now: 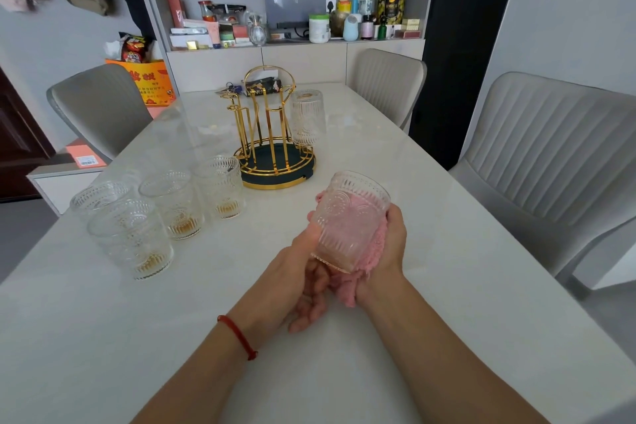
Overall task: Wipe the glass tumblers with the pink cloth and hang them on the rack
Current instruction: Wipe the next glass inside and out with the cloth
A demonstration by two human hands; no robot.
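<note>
Your left hand (303, 272) and right hand (389, 244) together grip one tumbler (349, 220), mouth tilted away, pink cloth (347, 286) beneath; the rack (272, 134) stands beyond toward the desk's far edge, slightly left.

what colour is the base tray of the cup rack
Dark green, edged in gold, under the gold wire cup rack; its round base tray shows best in the head view.
</note>
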